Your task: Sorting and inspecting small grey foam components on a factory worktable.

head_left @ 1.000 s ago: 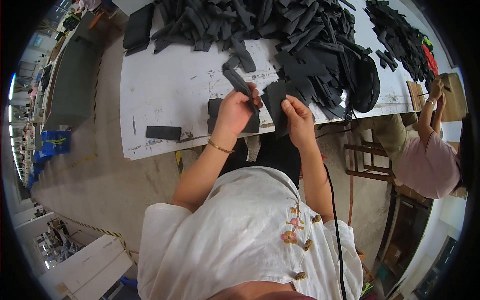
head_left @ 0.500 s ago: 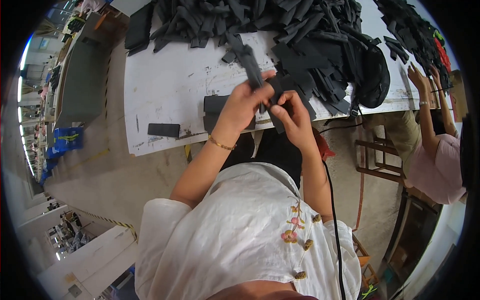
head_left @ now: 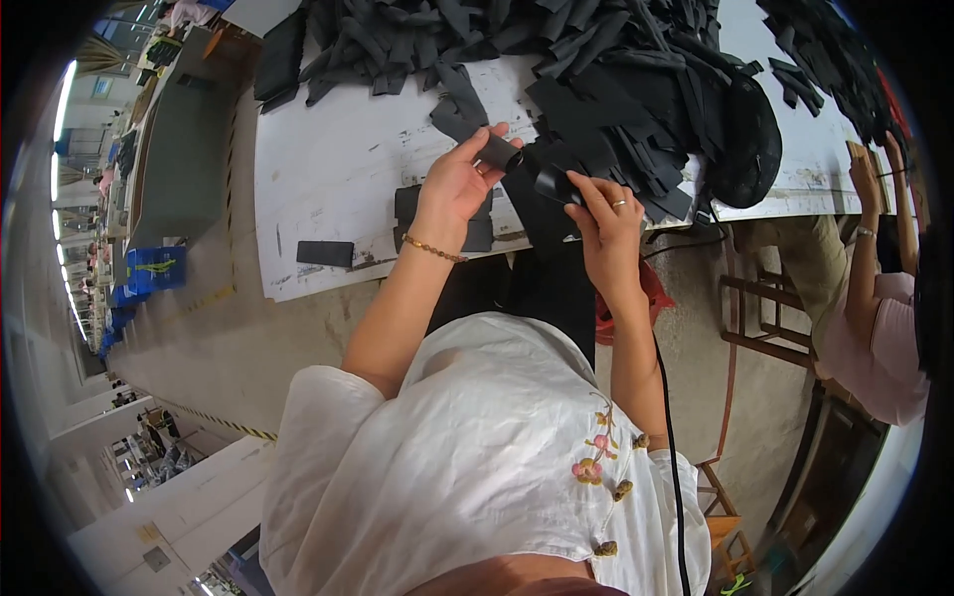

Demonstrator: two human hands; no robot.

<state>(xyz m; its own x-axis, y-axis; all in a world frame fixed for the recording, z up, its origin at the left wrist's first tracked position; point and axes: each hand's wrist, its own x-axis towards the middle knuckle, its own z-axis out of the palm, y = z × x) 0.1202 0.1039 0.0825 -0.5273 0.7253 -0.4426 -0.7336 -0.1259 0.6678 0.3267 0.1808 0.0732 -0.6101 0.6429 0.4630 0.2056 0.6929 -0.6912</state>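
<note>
Starting at my far left, a blue plastic crate [head_left: 154, 271] with a pale mark on its side sits on the floor beside a long grey bench [head_left: 179, 149]. Next comes the white table [head_left: 338, 169], its top scuffed and smudged, with a flat black rectangular piece [head_left: 325, 253] lying alone near the front edge and a small stack of flat dark pads [head_left: 407, 204] partly hidden behind my wrist. My left hand [head_left: 459, 184] is closed around a dark grey fabric strip [head_left: 467, 109], limp and matte, which runs up from my fingers toward the pile. My right hand [head_left: 608, 217] grips a black piece [head_left: 552, 182] just beside the left; its shape is hard to make out against the dark cloth beneath. Behind both lies a heap of black cut pieces [head_left: 596, 70], overlapping and soft-edged. A black cable [head_left: 664, 397] hangs down past my right forearm. Farther right, another person in a pink top [head_left: 879, 338] is cut off by the picture's rim.
</note>
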